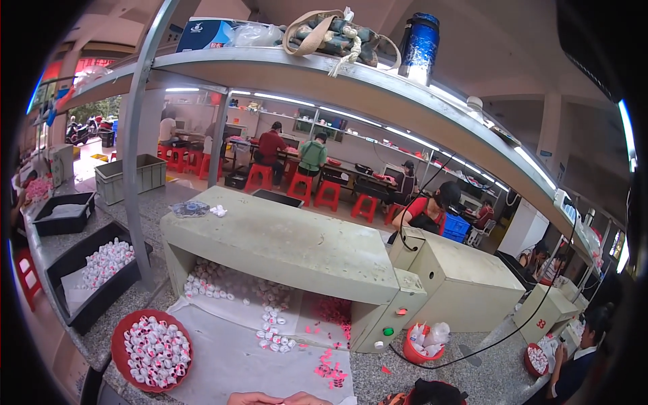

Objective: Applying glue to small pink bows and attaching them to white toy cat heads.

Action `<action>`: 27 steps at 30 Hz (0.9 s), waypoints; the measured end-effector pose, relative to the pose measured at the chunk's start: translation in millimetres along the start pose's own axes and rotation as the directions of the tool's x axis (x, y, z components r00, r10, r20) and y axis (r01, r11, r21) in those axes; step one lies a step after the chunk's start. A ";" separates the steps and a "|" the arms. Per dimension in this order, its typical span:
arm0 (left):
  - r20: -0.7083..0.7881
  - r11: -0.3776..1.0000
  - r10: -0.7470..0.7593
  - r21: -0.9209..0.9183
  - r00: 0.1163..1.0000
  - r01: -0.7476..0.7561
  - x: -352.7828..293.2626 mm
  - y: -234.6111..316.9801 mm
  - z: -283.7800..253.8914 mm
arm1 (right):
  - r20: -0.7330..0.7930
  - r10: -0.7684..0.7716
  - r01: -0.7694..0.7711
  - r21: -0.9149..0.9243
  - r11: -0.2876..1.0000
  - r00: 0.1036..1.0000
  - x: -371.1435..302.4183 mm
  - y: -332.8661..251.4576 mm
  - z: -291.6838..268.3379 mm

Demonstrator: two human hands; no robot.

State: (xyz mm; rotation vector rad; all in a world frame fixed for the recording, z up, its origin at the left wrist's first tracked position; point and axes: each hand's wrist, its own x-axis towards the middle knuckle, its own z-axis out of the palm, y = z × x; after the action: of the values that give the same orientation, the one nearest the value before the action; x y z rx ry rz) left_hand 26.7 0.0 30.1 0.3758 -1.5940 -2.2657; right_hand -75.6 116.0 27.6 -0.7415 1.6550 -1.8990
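Observation:
My left hand [251, 399] and my right hand [305, 399] show only at the bottom edge, close together over the front of a white cloth [236, 358]. Their fingers look bent toward each other in a pinch; anything between them is too small or cut off to name. Beyond them on the cloth lie small white rounded pieces [273, 331] in a loose pile, reaching under a pale green metal housing [283, 243]. Small bright pink pieces [331, 370] are scattered to their right. To the left, a red bowl [116, 351] is filled with white pieces with pink marks.
At left stands a black tray [81, 317] of similar white pieces, beside a metal post [137, 169]. A small red bucket [424, 359] with plastic bags and a black cable [472, 356] lie right. A shelf [283, 59] spans overhead. Several people work beyond.

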 end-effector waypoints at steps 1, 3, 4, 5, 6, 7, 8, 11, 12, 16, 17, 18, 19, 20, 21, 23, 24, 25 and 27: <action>0.000 1.000 -0.012 -0.029 1.000 0.012 -2.3 -1.1 0.7 | 0.000 -0.005 0.005 -0.002 1.000 1.000 -2.3 0.2 -0.1; -0.008 0.998 -0.022 -0.066 1.000 0.021 -7.6 -1.3 2.9 | -0.016 -0.023 0.024 0.068 0.997 1.000 -7.2 3.7 0.1; -0.029 0.999 -0.020 -0.032 0.999 0.019 -10.6 0.5 5.0 | -0.006 -0.018 0.018 0.062 0.998 1.000 -6.2 7.5 0.1; -0.056 1.000 -0.021 -0.004 0.998 0.020 -13.7 2.7 6.5 | -0.022 0.014 -0.012 0.092 0.996 1.000 -2.9 12.8 -0.4; -0.086 0.999 -0.036 -0.029 0.996 0.034 -18.8 4.5 8.3 | -0.030 0.068 -0.064 0.118 0.991 0.997 -5.7 14.4 -0.5; -0.060 0.999 0.042 0.003 0.997 -0.042 -21.2 10.2 8.5 | -0.004 0.107 -0.106 0.099 0.989 0.994 -7.5 13.0 -0.7; -0.046 0.993 0.113 0.031 0.993 -0.112 -24.5 15.7 5.7 | 0.029 0.105 -0.108 0.110 0.988 0.994 -5.0 2.7 5.5; 0.034 0.999 0.040 0.005 0.999 -0.040 -15.5 21.0 -4.4 | 0.102 0.063 -0.095 0.345 0.934 0.993 -1.2 2.5 10.4; 0.033 1.000 0.020 0.016 0.999 -0.020 -8.5 19.6 -7.1 | 0.067 0.043 -0.062 0.327 0.943 0.997 5.4 7.7 9.9; 0.014 0.997 0.063 0.050 0.998 -0.063 -19.2 24.6 -29.0 | 0.059 0.121 -0.134 0.345 0.929 0.991 1.9 -0.5 38.4; -0.031 0.999 0.030 0.025 0.999 -0.029 -21.7 24.5 -38.6 | 0.026 0.155 -0.156 0.317 0.936 0.988 4.1 0.4 46.9; -0.036 0.999 0.028 0.026 0.999 -0.027 -24.6 23.3 -45.9 | 0.048 0.201 -0.206 0.306 0.929 0.978 4.9 4.8 54.4; -0.025 0.999 0.034 0.036 0.999 -0.033 -26.4 21.3 -51.8 | 0.085 0.169 -0.188 0.317 0.930 0.982 7.3 9.2 60.7; -0.046 1.000 0.015 0.026 0.999 -0.014 -29.5 15.3 -57.7 | 0.120 0.132 -0.165 0.331 0.929 0.984 9.1 13.5 67.0; -0.088 0.999 0.030 -0.009 0.996 -0.031 -32.1 7.7 -63.9 | 0.124 0.153 -0.186 0.333 0.925 0.980 9.9 20.3 71.9; -0.136 0.999 0.030 -0.039 0.990 -0.035 -39.7 7.5 -76.0 | 0.145 0.213 -0.244 0.254 0.936 0.966 11.9 33.5 83.7; -0.198 1.000 0.031 0.004 0.980 -0.031 -42.3 12.2 -82.6 | 0.157 0.215 -0.239 0.155 0.959 0.964 13.5 36.3 92.1; -0.252 0.998 0.038 0.051 0.967 -0.025 -40.6 15.9 -89.6 | 0.149 0.229 -0.252 0.161 0.954 0.962 17.0 35.9 99.3; -0.355 0.834 0.234 0.552 0.905 0.000 -33.9 23.8 -116.3 | 0.134 0.256 -0.265 0.051 0.963 0.957 24.0 29.0 110.5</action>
State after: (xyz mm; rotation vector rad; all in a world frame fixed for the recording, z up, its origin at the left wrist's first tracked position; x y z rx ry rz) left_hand 107.5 -92.0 14.4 0.8096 -1.9253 -1.4657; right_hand -15.7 16.9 12.5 -0.5713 1.5202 -1.6790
